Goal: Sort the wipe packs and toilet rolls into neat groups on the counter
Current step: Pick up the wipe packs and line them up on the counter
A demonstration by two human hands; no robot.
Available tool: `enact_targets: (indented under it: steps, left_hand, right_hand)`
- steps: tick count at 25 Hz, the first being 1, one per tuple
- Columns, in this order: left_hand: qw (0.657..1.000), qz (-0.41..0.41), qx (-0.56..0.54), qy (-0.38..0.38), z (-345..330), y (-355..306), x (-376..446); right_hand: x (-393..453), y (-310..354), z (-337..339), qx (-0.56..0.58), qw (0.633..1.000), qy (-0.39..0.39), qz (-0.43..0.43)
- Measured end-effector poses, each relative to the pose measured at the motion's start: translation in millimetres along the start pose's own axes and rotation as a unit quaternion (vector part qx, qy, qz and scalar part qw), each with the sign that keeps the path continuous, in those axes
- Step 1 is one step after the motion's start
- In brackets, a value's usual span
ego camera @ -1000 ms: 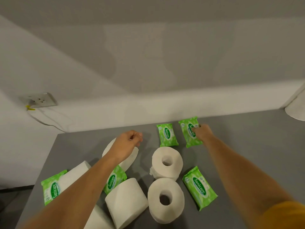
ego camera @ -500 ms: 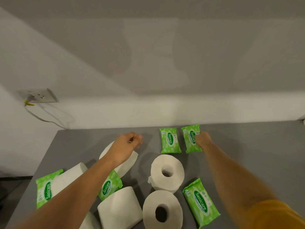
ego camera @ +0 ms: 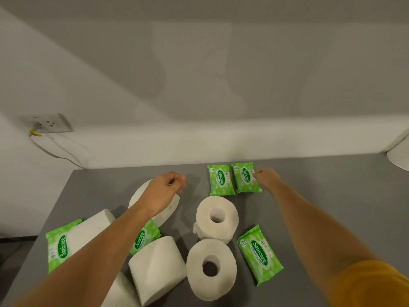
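Two wipe packs (ego camera: 233, 181) lie side by side; right hand (ego camera: 266, 180) pinches one, left hand (ego camera: 164, 191) curled empty.

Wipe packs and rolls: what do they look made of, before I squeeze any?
Wipe pack: glossy printed plastic film, by its sheen and crimped ends. Toilet roll: soft matte white paper wound in layers; its core looks like cardboard, hard to tell.
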State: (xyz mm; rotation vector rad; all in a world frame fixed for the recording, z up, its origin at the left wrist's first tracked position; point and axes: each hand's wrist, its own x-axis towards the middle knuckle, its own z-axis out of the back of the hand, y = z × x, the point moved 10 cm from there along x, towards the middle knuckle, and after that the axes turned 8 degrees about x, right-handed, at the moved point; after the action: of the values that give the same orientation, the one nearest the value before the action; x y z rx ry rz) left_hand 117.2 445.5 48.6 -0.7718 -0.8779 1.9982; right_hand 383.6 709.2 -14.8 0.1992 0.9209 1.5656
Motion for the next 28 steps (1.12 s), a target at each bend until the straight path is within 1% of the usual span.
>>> enact_targets:
  steps: [3, 7, 9, 11, 14, 16, 22, 26, 28]
  left_hand:
    - [1.000, -0.021, 0.002, 0.004, -2.3, -12.1, -17.7]
    - [0.999, -0.038, 0.019, 0.011, -6.8, -16.7, -39.7]
    - [0.998, -0.048, 0.028, 0.016, -7.3, -15.2, -51.9]
    - [0.998, -0.054, 0.033, 0.018, -8.0, -13.5, -60.9]
    - [0.998, -0.054, 0.035, 0.028, -9.5, -9.7, -75.4]
    - [0.998, -0.052, 0.033, 0.034, -10.9, -6.6, -83.0]
    - [0.998, -0.043, 0.034, 0.039, -11.6, 1.3, -99.6]
    - [0.998, -0.037, 0.029, 0.037, -9.8, 3.7, -103.4]
    - [0.999, -0.030, 0.023, 0.035, -8.1, 5.9, -103.1]
  right_hand:
    - [-30.2, -2.4, 4.6, -0.017, 0.999, 0.009, 0.027]
    - [-76.8, -27.3, -4.6, -0.048, 0.998, 0.035, 0.023]
    - [-101.2, -43.3, -10.2, -0.088, 0.995, 0.040, 0.026]
    - [-121.4, -59.6, -17.8, -0.119, 0.991, 0.053, 0.017]
    - [-148.9, -84.5, -38.8, -0.186, 0.977, 0.099, -0.007]
    - [-161.6, -99.1, -50.9, -0.208, 0.971, 0.116, -0.022]
    - [-175.7, -123.4, -60.4, -0.201, 0.974, 0.078, -0.062]
    - [-175.9, -131.2, -62.4, -0.182, 0.975, 0.093, -0.087]
    - [-172.8, -134.1, -62.6, -0.155, 0.978, 0.106, -0.095]
